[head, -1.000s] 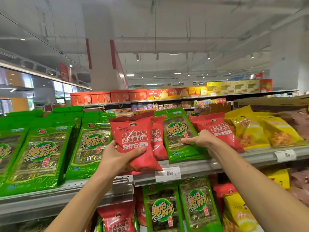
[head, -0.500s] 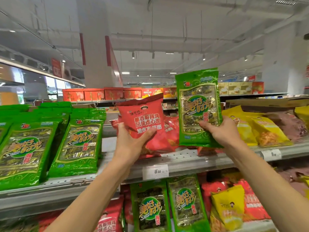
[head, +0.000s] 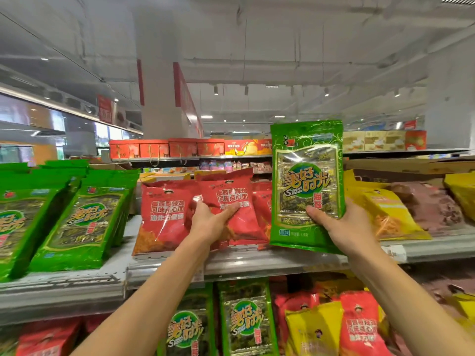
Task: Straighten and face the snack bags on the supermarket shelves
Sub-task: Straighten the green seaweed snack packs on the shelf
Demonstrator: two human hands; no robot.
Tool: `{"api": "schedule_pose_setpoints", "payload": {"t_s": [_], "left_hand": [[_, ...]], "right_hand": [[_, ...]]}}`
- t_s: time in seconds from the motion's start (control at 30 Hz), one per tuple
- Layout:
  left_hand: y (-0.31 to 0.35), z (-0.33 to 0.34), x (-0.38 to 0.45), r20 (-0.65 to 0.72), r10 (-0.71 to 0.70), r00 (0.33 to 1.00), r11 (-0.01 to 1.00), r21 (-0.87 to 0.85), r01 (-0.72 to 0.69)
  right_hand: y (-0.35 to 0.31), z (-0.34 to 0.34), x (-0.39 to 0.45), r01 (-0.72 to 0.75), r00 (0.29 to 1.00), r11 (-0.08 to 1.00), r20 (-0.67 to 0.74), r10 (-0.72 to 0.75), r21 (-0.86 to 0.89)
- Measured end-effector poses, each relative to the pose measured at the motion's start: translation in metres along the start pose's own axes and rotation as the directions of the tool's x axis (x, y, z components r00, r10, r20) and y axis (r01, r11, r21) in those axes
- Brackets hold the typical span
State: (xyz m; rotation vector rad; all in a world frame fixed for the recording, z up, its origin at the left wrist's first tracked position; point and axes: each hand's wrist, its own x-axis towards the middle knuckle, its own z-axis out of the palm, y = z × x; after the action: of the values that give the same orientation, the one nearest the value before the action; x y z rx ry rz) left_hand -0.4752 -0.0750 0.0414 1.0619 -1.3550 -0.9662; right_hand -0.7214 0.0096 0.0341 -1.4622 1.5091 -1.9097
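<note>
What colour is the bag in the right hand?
Green, with a clear window showing dark seaweed: the seaweed snack bag held by the right hand, head view.

Single head-worn wide-angle view, facing forward and slightly upward, close to the upper shelf of snack bags.

Green seaweed bag upright, raised above shelf — red bag tilted on it.

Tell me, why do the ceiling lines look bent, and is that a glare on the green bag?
Head view: the wide-angle lens bows the ceiling beams and shelf edge towards the frame borders; overhead lights leave a white sheen on the clear window of the green seaweed bag in the right hand; the far boxes look soft.
</note>
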Motion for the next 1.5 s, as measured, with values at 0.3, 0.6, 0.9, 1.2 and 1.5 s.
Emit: {"api": "schedule_pose_setpoints", "payload": {"t_s": [0.3, 0.6, 0.9, 1.2, 1.5], "left_hand": [[0.012, -0.011, 0.003, -0.098, 0.041, 0.994, 0.996, 0.077, -0.034], [-0.009, -0.011, 0.005, 0.091, -0.020, 0.996, 0.969, 0.246, -0.003], [-0.008, -0.022, -0.013, 0.048, 0.182, 0.982, 0.778, 0.603, -0.174], [-0.049, -0.137, -0.081, -0.013, 0.672, 0.741, 0.479, 0.770, -0.421], [-0.087, -0.329, -0.104, -0.125, 0.690, 0.713, 0.246, 0.967, -0.069]], "right_hand": [[0.014, 0.005, -0.004, -0.014, 0.996, 0.995, 0.086, 0.005, 0.103], [0.023, 0.006, -0.005, -0.051, 0.992, 0.988, 0.123, 0.033, 0.143], [0.017, 0.035, -0.018, -0.033, 0.988, 0.982, 0.152, 0.004, 0.186], [-0.033, 0.137, -0.063, -0.026, 0.974, 0.964, 0.224, -0.035, 0.265], [-0.092, 0.303, -0.123, -0.051, 0.926, 0.962, 0.374, -0.055, 0.267]]}}
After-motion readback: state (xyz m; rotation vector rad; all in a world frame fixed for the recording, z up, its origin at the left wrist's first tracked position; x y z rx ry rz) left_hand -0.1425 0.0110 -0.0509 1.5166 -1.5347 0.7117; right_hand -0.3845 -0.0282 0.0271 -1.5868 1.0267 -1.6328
